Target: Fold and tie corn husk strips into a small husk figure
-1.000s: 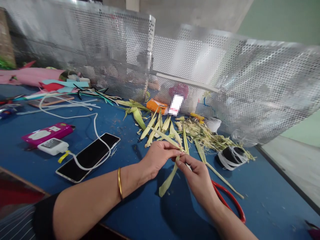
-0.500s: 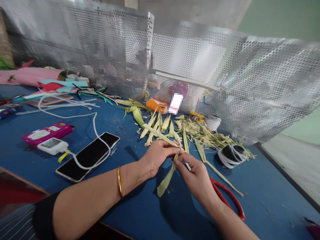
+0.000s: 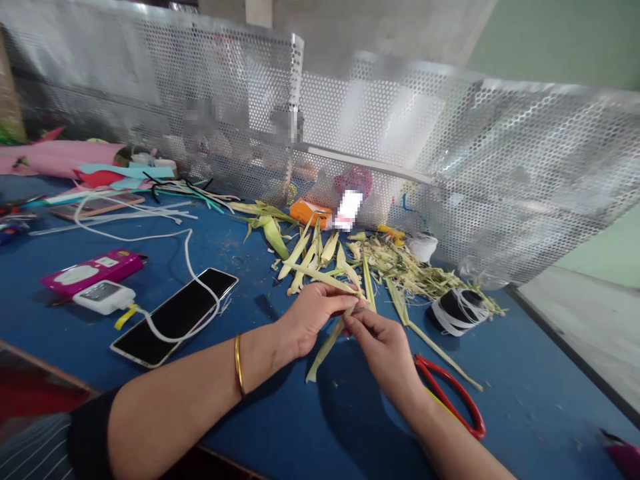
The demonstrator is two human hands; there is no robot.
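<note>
Between my two hands are pale green corn husk strips, pinched close to where they cross. My left hand is closed on them, thumb against fingers; one strip sticks out to the upper left and another hangs toward the lower left. My right hand pinches the husk just to the right, its fingertips nearly touching the left ones. The exact join is hidden by the fingers. Beyond the hands lie several loose husks. Red-handled scissors rest partly under my right forearm.
A spool of white string stands right of a shredded husk heap. To the left lie a dark phone, a white cable and a magenta box. A perforated metal screen closes off the back.
The hanging husk strip has swung a little to the left and turned narrower edge on. My right fingers have shifted slightly left along it. The left hand keeps its pinch.
</note>
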